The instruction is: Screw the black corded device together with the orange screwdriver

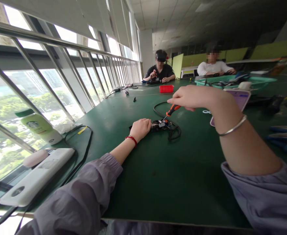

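My left hand [140, 128], with a red cord at the wrist, is closed over one end of a small black device [155, 126] on the green table. The device's exposed inner parts show, and a black cable [175, 133] curls around its far side. My right hand [193, 97] is raised above it, bent at the wrist, with fingers around an orange and black screwdriver [173, 109]. The screwdriver slants down, its tip at the device; whether it sits in a screw is too small to tell. My left fingertips are partly hidden.
A red box [166, 89] and a green basket [261, 81] of parts stand farther back. A purple phone [241, 98] is by my right forearm. To the left are a bottle [39, 126], a white power bank [39, 176] and a railing [67, 47]. Two people sit across.
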{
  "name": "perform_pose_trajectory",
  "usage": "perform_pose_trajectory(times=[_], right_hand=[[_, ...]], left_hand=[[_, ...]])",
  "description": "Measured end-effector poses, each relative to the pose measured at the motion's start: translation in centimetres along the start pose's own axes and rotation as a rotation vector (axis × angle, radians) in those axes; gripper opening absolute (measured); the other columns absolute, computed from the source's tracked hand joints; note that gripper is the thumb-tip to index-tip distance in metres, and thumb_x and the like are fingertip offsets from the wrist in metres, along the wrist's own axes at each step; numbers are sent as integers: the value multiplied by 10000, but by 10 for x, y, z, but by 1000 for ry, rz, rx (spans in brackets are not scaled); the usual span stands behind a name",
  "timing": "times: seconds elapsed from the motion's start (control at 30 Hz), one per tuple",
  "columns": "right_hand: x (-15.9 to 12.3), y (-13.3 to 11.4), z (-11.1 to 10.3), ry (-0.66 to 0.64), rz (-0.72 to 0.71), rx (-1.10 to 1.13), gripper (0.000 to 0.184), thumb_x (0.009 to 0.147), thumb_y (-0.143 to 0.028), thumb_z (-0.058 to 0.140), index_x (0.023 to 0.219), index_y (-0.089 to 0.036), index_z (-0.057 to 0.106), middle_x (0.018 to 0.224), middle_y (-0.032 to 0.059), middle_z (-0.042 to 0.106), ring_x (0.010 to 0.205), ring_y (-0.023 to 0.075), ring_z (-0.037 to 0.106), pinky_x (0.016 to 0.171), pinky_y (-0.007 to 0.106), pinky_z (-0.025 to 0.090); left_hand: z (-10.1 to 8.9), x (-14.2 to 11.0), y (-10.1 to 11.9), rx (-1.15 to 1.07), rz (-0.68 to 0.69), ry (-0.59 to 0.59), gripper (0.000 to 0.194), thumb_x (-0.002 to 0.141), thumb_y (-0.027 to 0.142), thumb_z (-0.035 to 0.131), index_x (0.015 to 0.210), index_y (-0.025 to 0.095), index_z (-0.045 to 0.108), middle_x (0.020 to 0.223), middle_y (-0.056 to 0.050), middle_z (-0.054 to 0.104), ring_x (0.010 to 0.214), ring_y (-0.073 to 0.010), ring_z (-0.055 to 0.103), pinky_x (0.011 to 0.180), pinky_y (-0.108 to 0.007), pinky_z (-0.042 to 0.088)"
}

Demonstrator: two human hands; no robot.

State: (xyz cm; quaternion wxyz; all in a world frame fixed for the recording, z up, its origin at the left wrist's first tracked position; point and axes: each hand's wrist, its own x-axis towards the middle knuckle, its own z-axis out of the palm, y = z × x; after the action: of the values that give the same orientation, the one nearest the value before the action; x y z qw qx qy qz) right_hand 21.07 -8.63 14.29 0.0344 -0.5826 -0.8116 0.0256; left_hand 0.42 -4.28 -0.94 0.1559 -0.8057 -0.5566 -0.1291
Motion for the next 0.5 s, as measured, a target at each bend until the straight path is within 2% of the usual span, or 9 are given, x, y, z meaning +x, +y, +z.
perform_pose_trajectory(times=[0.1,0.23,0.3,0.4,0.5], right_hand=[[11,-1,-11,-34,-3,22,297,838,-427,479,867,-176,635,547,29,601,471,153,545,540,313,396],[25,1,-20,-52,-131,101,195,772,-291,585,940,-218,653,712,20,641,527,126,564,554,284,419],[29,2,-19,-71,-113,100,191,795,-342,563,894,-209,658,662,23,612,505,121,529,547,289,413],[30,3,-14,-72,22,104,375,852,-497,435,836,-175,627,579,36,546,464,125,462,511,308,379],[24,6,-11,-89,17,135,386,882,-481,371,853,-171,599,607,35,543,479,124,468,519,303,372]], left_hand=[[0,5,0,1,17,4,379,959,293,271,794,176,591,858,-49,654,806,-182,608,591,-267,350],[0,8,0,-10,25,-9,384,961,291,261,795,176,588,865,-53,653,802,-180,603,598,-267,350],[1,9,0,-21,17,-14,387,962,291,256,798,176,587,866,-53,653,804,-177,601,602,-265,350],[2,9,0,-44,0,-11,391,964,296,251,796,179,584,870,-49,652,813,-174,599,603,-263,348],[3,9,1,-53,-4,-10,393,966,305,248,797,180,581,873,-47,650,818,-172,595,605,-259,347]])
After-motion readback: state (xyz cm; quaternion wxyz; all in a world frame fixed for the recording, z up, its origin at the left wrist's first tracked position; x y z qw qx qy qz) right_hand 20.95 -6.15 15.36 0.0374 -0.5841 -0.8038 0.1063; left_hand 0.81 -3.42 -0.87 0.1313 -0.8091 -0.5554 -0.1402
